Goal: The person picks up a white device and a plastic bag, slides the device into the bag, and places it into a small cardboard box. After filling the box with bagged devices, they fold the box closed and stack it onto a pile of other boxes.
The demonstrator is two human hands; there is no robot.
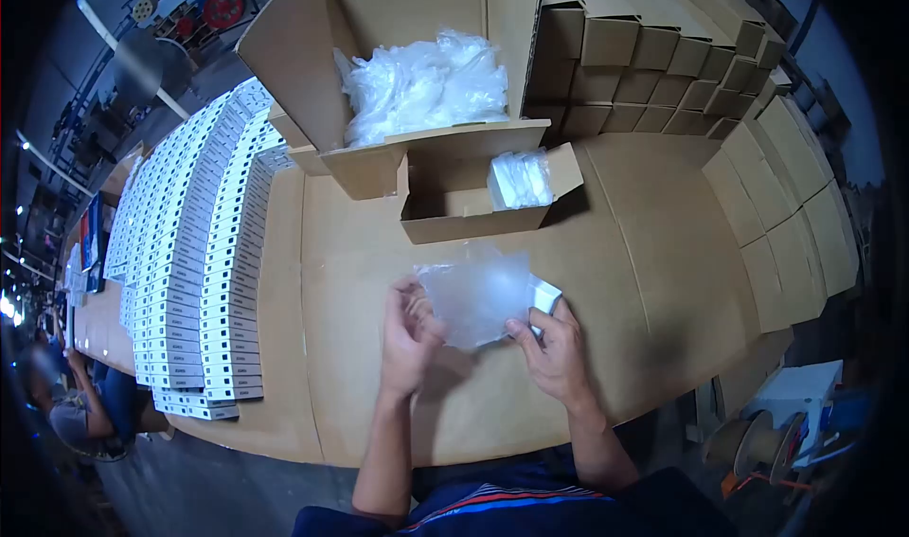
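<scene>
A frosted plastic bag (481, 295) is spread between my hands above the cardboard-covered table. My left hand (409, 329) has its fingers curled at the bag's left edge, gripping it there. With thumb and fingers, my right hand (554, 349) holds a small white box (544, 295) together with the bag's lower right side. Part of that box is hidden behind the bag. Just beyond the bag stands an open cardboard carton (473, 226), with a bundle of clear-wrapped packets (521, 179) at its right end.
Behind the carton, a large open box (289, 63) holds a heap of clear plastic bags (426, 87). Long rows of small white boxes (180, 272) line the left side. Brown cartons (653, 54) are stacked at back right, more (786, 196) along the right edge. A person (85, 404) sits at far left.
</scene>
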